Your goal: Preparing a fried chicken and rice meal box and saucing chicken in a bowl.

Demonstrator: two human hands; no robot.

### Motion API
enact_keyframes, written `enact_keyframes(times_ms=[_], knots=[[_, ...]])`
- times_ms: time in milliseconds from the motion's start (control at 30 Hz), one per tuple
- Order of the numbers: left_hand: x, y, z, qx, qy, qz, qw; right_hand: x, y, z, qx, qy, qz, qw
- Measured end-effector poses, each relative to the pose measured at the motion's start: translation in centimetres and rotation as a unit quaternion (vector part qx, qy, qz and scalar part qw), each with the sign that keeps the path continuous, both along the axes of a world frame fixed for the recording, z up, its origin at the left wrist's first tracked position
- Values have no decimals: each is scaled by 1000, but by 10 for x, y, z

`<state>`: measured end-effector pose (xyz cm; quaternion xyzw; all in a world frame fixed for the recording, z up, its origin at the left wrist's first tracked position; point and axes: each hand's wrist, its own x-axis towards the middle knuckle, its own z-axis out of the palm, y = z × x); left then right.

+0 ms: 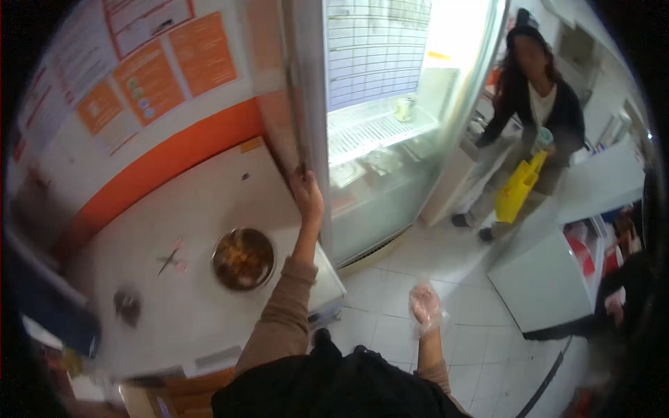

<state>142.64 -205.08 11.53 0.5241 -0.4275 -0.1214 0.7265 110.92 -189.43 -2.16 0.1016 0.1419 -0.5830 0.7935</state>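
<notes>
My left hand point(307, 193) grips the edge of the glass door point(292, 78) of a lit display refrigerator point(373, 219), which stands open. Wire shelves point(376, 130) show inside, with a can point(404, 108) on one of them. My right hand point(425, 304) wears a clear plastic glove and hangs over the tiled floor. Its fingers look curled, and blur hides whether anything is in them. Left of my left forearm, a round metal bowl point(243, 259) of dark liquid and orange-brown food sits on a white worktop point(198, 324).
Pink-handled scissors point(171, 259) and a blurred dark object point(127, 305) lie on the worktop. At right a person point(533, 104) stands holding a yellow bag point(517, 190). A white chest freezer point(549, 282) with a raised lid point(601, 180) stands nearer me.
</notes>
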Motion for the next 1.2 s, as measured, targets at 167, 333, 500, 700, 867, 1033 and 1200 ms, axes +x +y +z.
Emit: enact_keyframes(times_ms=[167,333,500,700,867,1033,1200], knots=[[-14,-41,-19,-6,52,89,995,15,23,46,-24,48,-92,994],[-29,30,5,38,115,-85,989,22,21,113,8,206,-248,946],[-65,92,8,-25,132,-294,946,25,-6,210,-166,264,-349,884],[-63,-31,-31,320,-286,-135,893,6,-47,171,-85,274,-304,909],[-46,-139,-68,507,-384,-40,771,-39,-108,145,-55,294,-243,923],[-31,-188,-94,400,-420,117,806,-77,-159,106,-11,303,-186,935],[-41,-197,-63,530,-348,38,773,-118,-174,50,55,319,-164,932]])
